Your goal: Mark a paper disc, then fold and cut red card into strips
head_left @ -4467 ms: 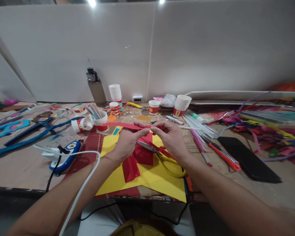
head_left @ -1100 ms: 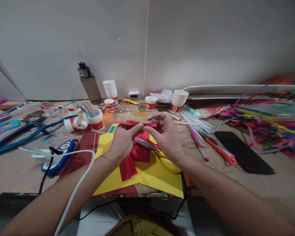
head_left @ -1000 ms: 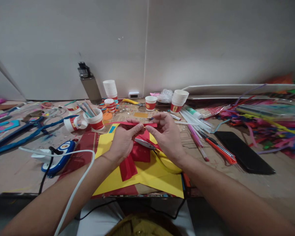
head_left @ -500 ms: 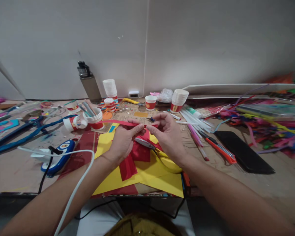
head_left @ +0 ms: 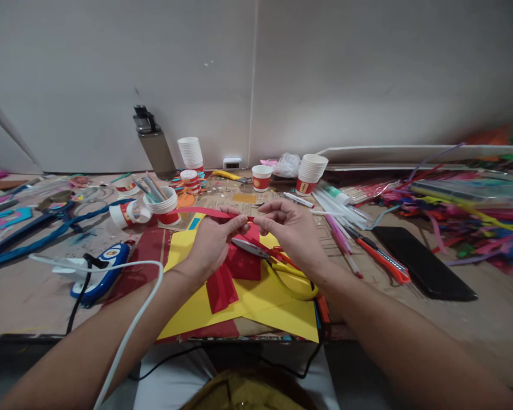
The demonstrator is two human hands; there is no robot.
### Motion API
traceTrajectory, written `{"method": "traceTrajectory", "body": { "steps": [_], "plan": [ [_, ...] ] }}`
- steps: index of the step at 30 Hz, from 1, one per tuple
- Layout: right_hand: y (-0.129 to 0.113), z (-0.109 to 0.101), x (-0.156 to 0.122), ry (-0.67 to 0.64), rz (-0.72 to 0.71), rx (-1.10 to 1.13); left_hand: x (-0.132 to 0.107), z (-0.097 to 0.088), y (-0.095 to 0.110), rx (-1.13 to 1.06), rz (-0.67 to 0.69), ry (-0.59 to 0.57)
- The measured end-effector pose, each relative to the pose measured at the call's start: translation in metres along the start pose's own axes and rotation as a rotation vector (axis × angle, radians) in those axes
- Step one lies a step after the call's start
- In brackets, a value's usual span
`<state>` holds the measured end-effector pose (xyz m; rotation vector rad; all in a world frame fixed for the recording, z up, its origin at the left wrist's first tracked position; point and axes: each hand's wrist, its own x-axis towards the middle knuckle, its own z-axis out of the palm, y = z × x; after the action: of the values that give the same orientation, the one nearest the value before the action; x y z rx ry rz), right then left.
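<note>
My left hand [head_left: 216, 236] is closed, pinching a narrow red paper strip [head_left: 200, 212] between thumb and fingers. The strip's long end reaches out to the left toward a paper cup. At the strip's other end, my right hand [head_left: 288, 228] has thumb and forefinger pressed together on it; the tip is partly hidden. Under both hands lie red paper pieces [head_left: 220, 290] on yellow paper sheets [head_left: 273, 313]. Scissors with yellow handles [head_left: 299, 295] rest on these papers, below my right hand, their blades pointing left toward my left hand.
Paper cups [head_left: 167, 206], one holding pens, stand left of my hands. More cups [head_left: 311, 171] and a bottle [head_left: 156, 148] line the back. On the right lie a utility knife [head_left: 385, 261], a black phone [head_left: 425, 265] and colourful strips. A white cable [head_left: 132, 319] crosses my left forearm.
My right fingers have shifted slightly along the strip, and less of it shows beyond my left thumb. More of the scissors' handles is visible. My left hand has barely moved.
</note>
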<state>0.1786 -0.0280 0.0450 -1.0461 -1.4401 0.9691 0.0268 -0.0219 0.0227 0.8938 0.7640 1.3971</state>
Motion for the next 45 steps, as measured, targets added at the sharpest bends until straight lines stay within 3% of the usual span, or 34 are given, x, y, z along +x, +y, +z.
{"method": "traceTrajectory", "body": {
  "steps": [10,16,23,31,45],
  "plan": [
    [0.002,-0.003,0.004,-0.070,0.038,0.077,0.006,-0.003,0.002,-0.043,0.008,0.039],
    [0.006,-0.002,0.004,-0.082,-0.072,0.003,0.006,-0.003,0.002,-0.041,0.036,0.034],
    [0.009,0.000,-0.002,-0.060,-0.130,-0.085,-0.001,0.001,0.003,0.021,0.063,-0.058],
    [0.009,-0.002,-0.004,0.044,-0.159,-0.149,0.007,-0.005,0.007,-0.102,0.126,-0.016],
    [0.003,0.001,-0.010,0.091,-0.215,-0.208,0.009,-0.006,0.005,-0.214,0.080,0.007]
  ]
}}
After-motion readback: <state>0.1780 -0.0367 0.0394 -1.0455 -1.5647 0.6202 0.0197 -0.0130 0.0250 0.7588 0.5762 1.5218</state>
